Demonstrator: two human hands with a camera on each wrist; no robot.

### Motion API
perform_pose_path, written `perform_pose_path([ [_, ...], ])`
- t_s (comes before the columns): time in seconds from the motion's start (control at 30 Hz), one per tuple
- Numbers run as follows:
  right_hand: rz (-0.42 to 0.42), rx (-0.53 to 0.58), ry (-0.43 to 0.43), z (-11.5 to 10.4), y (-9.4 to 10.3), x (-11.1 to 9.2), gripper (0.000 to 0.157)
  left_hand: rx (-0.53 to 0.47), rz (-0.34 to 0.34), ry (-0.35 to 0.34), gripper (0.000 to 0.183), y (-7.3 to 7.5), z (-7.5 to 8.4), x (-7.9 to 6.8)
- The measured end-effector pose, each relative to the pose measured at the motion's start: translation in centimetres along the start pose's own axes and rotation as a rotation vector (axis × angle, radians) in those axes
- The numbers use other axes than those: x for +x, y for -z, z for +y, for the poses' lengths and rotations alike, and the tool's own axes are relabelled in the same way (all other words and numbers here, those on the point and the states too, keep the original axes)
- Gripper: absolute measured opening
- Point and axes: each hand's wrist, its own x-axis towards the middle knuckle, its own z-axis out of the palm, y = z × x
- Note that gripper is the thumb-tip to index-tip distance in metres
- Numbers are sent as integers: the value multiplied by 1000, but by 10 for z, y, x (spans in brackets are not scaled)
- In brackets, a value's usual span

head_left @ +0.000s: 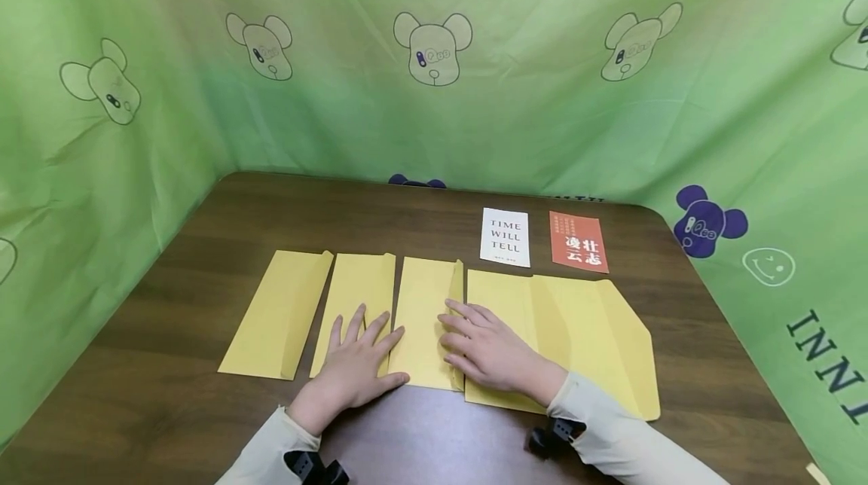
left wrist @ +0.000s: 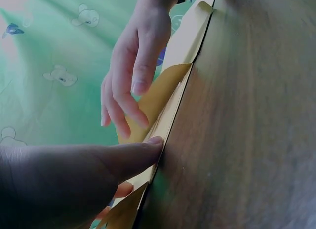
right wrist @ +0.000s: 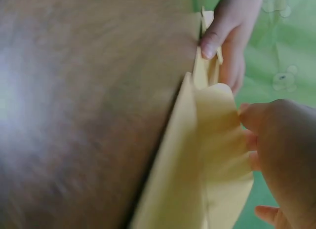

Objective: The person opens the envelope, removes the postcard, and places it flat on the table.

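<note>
Your left grip (head_left: 358, 366) is open: fingers spread over the second envelope (head_left: 359, 282), thumb reaching right to the near edge of the third envelope (head_left: 417, 319). Your right grip (head_left: 491, 346) is open too, fingers loosely bent, held across the flap (head_left: 457, 285) along the third envelope's right edge; can't tell how firmly the fingertips touch it. That third yellow envelope sits mid-row on the brown bench (head_left: 149, 395), between your two grips, its flap partly raised. First envelope (head_left: 267, 319) lies at the far-left end of the row, clear of both grips. Fourth envelope (head_left: 500, 288) is just right of the third, partly under your right grip and forearm in view; fifth envelope (head_left: 591, 349) adjoins it at the right end, its flap spread out to the right. Beyond the row, on the far right part of the bench, you've got a white card (head_left: 505, 237) reading "TIME WILL TELL" and, right of it, a red card (head_left: 579, 242) with white characters. Green cloth (head_left: 434, 127) with bear-head outlines hangs behind.
</note>
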Motion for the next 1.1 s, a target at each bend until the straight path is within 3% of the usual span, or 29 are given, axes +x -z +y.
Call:
perform_pose_path([
  [0.4, 47, -36, 38, 12, 14, -12, 17, -32, -1, -9, 66, 2, -1, -3],
  [1.1, -113, 51, -65, 17, 14, -26, 18, -45, 0, -7, 66, 0, -2, -1],
])
